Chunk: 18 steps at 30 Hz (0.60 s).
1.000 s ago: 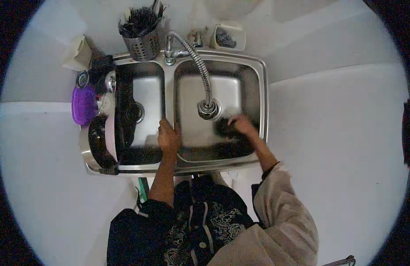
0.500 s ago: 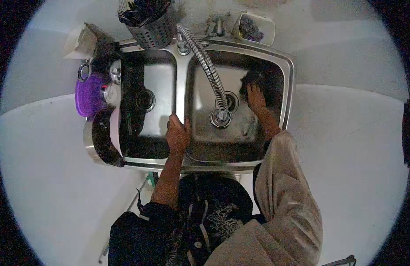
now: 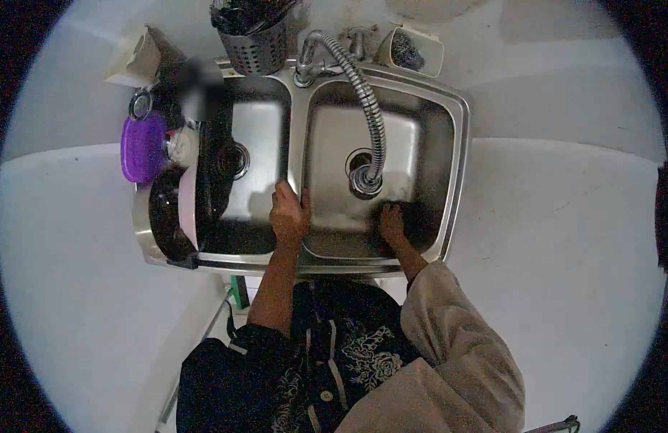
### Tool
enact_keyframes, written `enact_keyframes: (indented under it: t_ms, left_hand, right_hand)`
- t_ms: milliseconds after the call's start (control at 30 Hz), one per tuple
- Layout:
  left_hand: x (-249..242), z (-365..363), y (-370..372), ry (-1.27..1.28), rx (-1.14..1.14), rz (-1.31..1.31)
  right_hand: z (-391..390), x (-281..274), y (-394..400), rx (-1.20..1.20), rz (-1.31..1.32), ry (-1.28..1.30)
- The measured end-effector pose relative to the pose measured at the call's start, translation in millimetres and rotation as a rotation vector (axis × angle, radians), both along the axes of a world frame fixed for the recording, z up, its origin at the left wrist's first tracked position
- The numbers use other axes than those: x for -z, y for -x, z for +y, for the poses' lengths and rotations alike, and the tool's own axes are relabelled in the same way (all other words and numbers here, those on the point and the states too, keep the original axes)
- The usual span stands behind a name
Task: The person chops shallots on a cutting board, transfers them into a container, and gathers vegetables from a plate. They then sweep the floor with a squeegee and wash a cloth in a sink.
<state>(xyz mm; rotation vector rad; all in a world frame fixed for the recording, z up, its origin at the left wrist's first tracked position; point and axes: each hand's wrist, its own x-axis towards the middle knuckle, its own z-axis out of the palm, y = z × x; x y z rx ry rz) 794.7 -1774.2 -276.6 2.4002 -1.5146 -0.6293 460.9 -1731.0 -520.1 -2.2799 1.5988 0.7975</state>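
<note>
My left hand [image 3: 289, 215] grips the divider [image 3: 296, 137] between the two basins of a steel sink, thumb on the right side and fingers on the left. Low in the right basin [image 3: 334, 130], my right hand [image 3: 392, 222] presses its curled fingers down near the front right corner. Dark shadow surrounds it, and I cannot tell what it holds. Behind it, the head of a flexible coiled faucet [image 3: 370, 108] hangs over the drain [image 3: 359, 160].
Left of the left basin [image 3: 258, 130] stand a purple container [image 3: 142, 148], a pink bowl [image 3: 187, 206] and a dark pot [image 3: 168, 216]. A perforated utensil holder [image 3: 254, 52] is behind the sink. A white tub [image 3: 431, 54] with a scrubber [image 3: 406, 52] sits at the back right.
My right hand has moved from the back right of the right basin toward its front edge, its fingers now more curled. My left hand keeps its hold on the divider. The view has shifted slightly.
</note>
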Motion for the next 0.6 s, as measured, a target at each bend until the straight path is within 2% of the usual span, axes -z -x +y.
enact_keyframes:
  t_ms: [167, 300, 367, 467, 533, 600]
  left_hand:
    - [2, 2, 1, 0.063, -0.018, -0.008]
    - [4, 1, 1, 0.076, -0.007, -0.065]
    - [5, 4, 1, 0.063, -0.007, -0.06]
    - [1, 0, 1, 0.067, -0.016, -0.039]
    - [7, 2, 1, 0.156, -0.003, -0.057]
    - [2, 0, 2, 0.11, -0.023, -0.047]
  right_hand:
    - [-17, -26, -55, 0.114, -0.056, 0.029]
    - [-44, -22, -103, 0.305, -0.188, 0.231]
    - [-63, -31, -119, 0.528, -0.432, 0.277]
    - [-90, -64, -129, 0.912, -0.977, 0.235]
    - [-95, -99, -123, 0.993, -1.137, 0.173]
    - [-95, -132, -109, 0.977, -1.157, 0.101]
